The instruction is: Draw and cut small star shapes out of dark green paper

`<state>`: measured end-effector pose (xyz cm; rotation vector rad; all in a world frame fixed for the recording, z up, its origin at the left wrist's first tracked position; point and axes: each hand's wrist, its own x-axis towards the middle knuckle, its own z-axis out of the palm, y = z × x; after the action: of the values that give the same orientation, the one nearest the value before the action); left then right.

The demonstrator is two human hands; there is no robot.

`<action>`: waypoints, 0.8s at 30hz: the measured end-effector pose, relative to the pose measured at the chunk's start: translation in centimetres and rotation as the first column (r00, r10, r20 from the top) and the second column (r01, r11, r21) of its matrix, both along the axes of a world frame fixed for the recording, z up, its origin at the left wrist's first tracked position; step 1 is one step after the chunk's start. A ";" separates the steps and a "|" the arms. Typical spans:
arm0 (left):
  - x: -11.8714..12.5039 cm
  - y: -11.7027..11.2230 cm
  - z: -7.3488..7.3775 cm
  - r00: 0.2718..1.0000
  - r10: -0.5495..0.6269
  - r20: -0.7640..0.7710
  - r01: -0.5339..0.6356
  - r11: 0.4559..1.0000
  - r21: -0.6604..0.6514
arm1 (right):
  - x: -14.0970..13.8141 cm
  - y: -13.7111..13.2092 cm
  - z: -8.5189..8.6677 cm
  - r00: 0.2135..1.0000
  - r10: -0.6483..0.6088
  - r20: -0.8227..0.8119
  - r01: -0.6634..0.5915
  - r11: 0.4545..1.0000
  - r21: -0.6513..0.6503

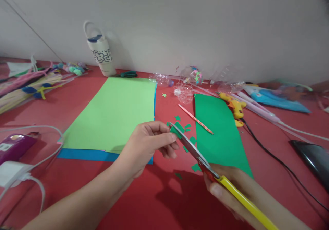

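My left hand pinches a small dark green paper piece between thumb and fingers above the red table. My right hand grips yellow-handled scissors, whose blades reach up-left and close on that paper piece. Small green paper scraps lie on the table under the blades. A dark green paper sheet lies just right of the scissors, with a pink pencil resting at its left edge.
A light green sheet over a blue one lies at the centre left. A yellow glue gun with black cord, pipe cleaners, a white bottle, a purple device, white cables and a black object lie around.
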<state>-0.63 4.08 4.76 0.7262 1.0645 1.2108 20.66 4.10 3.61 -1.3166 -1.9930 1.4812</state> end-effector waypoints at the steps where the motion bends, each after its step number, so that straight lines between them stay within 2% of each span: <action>1: 0.0 0.0 0.0 1.000 -0.001 -0.001 0.001 1.000 0.001 | 0.0 0.0 0.0 1.000 0.002 -0.008 -0.002 1.000 -0.005; 8: 0.0 -0.1 -0.1 1.000 0.004 -0.012 -0.004 1.000 -0.001 | -0.1 0.1 0.0 0.999 0.019 -0.032 -0.019 1.000 -0.017; 19: 0.0 0.1 -0.2 1.000 0.009 -0.005 -0.009 1.000 -0.012 | 0.1 0.2 0.0 0.998 0.024 0.055 -0.023 1.000 -0.009; 24: -0.2 0.0 -0.2 0.999 -0.022 -0.029 0.022 1.000 0.020 | 0.3 0.9 -0.3 0.990 0.113 0.085 -0.111 0.993 -0.028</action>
<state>-0.82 4.12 4.57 0.7711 1.0664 1.1969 20.94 4.97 3.31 -1.3186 -2.1429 1.5253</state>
